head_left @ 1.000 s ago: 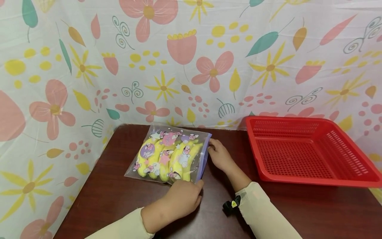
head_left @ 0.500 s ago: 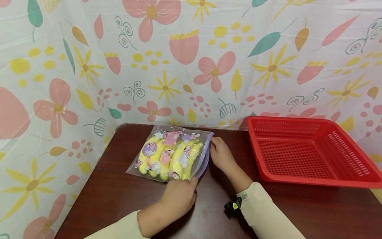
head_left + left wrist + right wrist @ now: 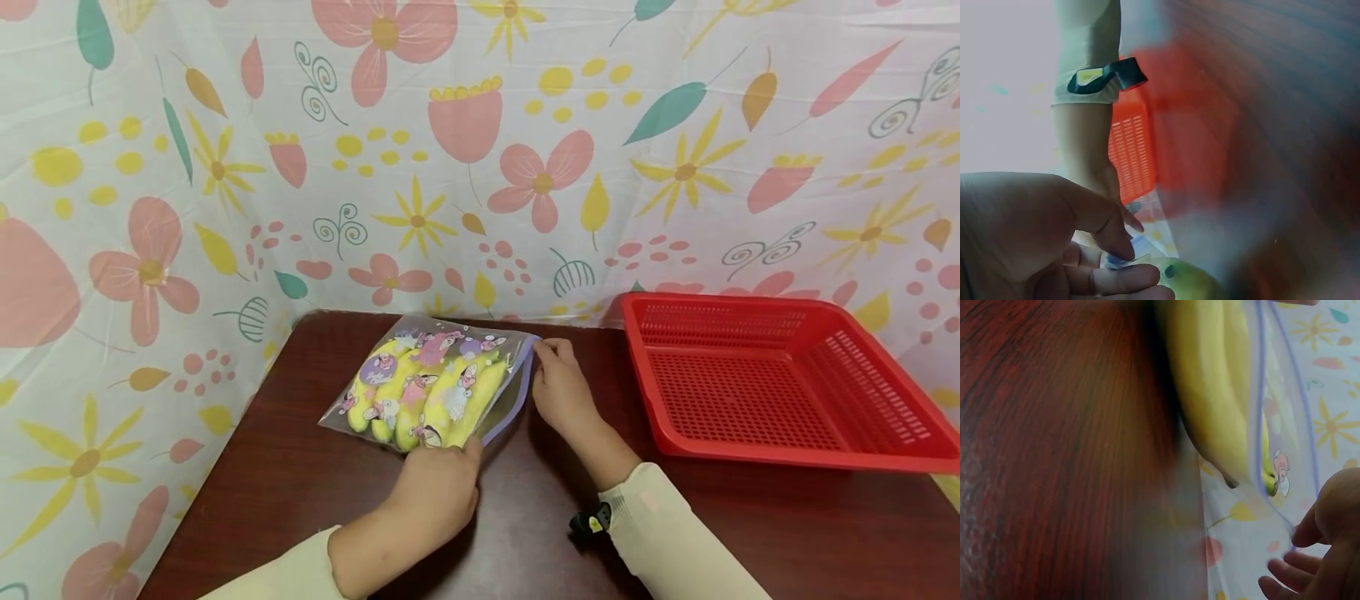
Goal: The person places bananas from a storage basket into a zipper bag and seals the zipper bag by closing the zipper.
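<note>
A clear printed zip bag (image 3: 433, 346) lies at the back left of the table, with several yellow bananas (image 3: 480, 396) inside. Its purple-edged mouth (image 3: 517, 404) faces right and gapes. My left hand (image 3: 438, 492) pinches the near corner of the mouth between thumb and fingers; the left wrist view shows a banana end (image 3: 1194, 281) right beside those fingertips. At the far corner, my right hand (image 3: 562, 387) pinches the purple edge. In the right wrist view, the two purple edges stand apart, with banana stems (image 3: 1270, 484) close to the mouth.
A red plastic basket (image 3: 750, 454) with perforated walls stands to the right of my right hand. Behind and to the left of the brown table (image 3: 247, 500) hangs a floral-patterned cloth (image 3: 465, 183). A black band (image 3: 592, 522) sits on the right sleeve cuff.
The bag's mouth has spread from nearly flat to gaping. My left hand has moved slightly left and still holds its corner; the right hand has shifted slightly rightward.
</note>
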`<state>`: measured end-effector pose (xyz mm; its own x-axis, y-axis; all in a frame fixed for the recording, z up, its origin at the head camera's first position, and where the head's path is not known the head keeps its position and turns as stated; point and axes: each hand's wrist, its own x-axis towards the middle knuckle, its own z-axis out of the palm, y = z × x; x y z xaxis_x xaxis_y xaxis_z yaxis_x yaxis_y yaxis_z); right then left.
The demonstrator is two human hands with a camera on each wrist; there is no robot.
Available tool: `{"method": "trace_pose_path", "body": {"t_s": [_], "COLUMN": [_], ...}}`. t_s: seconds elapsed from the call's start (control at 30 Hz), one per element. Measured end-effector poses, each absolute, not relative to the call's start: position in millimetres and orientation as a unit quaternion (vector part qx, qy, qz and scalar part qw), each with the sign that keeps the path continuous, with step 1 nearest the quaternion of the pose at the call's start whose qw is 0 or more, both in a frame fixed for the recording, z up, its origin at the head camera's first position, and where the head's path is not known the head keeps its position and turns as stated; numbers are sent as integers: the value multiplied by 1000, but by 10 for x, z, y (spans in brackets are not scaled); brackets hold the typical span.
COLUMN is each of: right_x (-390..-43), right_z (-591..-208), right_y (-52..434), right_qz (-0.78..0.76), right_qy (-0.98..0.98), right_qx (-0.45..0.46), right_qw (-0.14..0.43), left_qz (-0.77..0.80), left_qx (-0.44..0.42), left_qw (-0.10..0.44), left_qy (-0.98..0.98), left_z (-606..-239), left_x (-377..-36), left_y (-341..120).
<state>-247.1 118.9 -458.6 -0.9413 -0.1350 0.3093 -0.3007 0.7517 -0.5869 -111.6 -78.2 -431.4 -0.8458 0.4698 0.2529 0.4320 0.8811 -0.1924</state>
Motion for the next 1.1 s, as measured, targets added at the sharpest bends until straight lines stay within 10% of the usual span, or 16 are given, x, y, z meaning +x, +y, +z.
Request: {"method": "trace_pose_path", "body": {"t_s": [1.1], "right_x": [-2334], "right_z": [-3968], "right_y": [1434], "right_qz": [281], "right_qy": [-839], "right_qx": [214], "right_qw": [414], "left_qz": [-66], "left_qx": [-200], "left_qw": [253], "left_qy": [-944], "left_z": [-3469], "left_x": [-1286], "left_y": [-1417]}}
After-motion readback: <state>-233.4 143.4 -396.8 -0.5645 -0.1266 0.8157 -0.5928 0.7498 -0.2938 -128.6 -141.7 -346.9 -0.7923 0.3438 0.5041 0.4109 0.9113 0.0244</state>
